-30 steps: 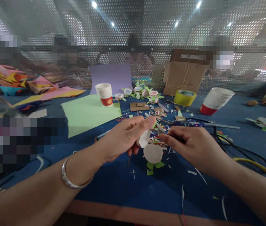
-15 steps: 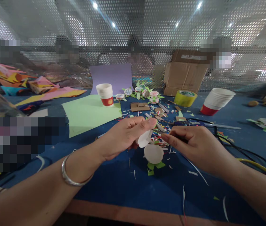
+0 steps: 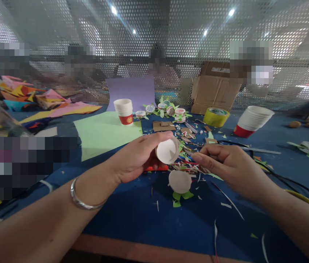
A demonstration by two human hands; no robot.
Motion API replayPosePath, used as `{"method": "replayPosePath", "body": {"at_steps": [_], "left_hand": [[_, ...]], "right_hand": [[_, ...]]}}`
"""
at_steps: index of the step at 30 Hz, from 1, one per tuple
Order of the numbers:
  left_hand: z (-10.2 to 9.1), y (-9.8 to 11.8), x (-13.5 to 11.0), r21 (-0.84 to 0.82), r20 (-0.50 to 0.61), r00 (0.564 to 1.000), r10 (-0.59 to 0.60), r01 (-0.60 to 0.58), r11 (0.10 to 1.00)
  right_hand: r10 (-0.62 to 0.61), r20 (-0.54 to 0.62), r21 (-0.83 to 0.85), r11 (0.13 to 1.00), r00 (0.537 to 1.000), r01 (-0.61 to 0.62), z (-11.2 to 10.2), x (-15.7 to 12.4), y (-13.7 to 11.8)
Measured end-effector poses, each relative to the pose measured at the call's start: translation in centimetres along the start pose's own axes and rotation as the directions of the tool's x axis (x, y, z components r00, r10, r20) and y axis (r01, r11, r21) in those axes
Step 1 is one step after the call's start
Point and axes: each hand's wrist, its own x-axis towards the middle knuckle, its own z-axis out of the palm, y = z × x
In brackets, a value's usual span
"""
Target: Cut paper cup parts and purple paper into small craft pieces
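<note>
My left hand (image 3: 140,153) is closed around the rim of a cut-down white paper cup base (image 3: 167,150), its round hollow side facing me. To the right, my right hand (image 3: 222,160) pinches a slim grey metal tool (image 3: 188,150); its kind is unclear. The tool's tip lies just right of the cup base, apart from it. Below both hands, a white paper disc with green paper pieces (image 3: 180,182) rests on the blue table. A red-orange object (image 3: 157,168) shows partly under my left hand.
Paper scraps (image 3: 188,138) litter the middle. Behind stand two stacks of paper cups (image 3: 123,111) (image 3: 253,120), small paper turtles (image 3: 167,107), yellow tape (image 3: 216,117) and a cardboard box (image 3: 217,89). Green paper (image 3: 107,131) lies left, black cables (image 3: 285,175) right. People sit beyond the perforated screen.
The cup base has turned so its hollow face points toward me. My right hand and its tool have drawn slightly away from it. The red-orange object now shows more.
</note>
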Motion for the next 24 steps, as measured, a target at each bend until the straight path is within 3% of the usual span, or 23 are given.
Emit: {"method": "replayPosePath", "body": {"at_steps": [5, 11, 17, 24], "left_hand": [[0.5, -0.5, 0.0, 0.057, 0.061, 0.998, -0.033, 0.030, 0.998], [1.3, -1.5, -0.3, 0.140, 0.167, 0.985, -0.050, 0.026, 0.990], [1.2, -1.2, -0.7, 0.162, 0.246, 0.968, -0.037, -0.004, 0.987], [1.2, -1.1, -1.4, 0.412, 0.254, 0.967, 0.005, -0.113, 0.904]], "right_hand": [[-0.020, -0.081, 0.108, 0.994, 0.997, 0.029, 0.6, 0.0, -0.2], [-0.044, -0.081, 0.248, 0.967, 0.996, 0.063, 1.1, 0.0, 0.1], [-0.041, -0.068, 0.220, 0.974, 0.997, 0.055, 1.0, 0.0, 0.4], [-0.071, -0.014, 0.214, 0.974, 0.997, 0.073, 1.0, -0.1, -0.4]]}}
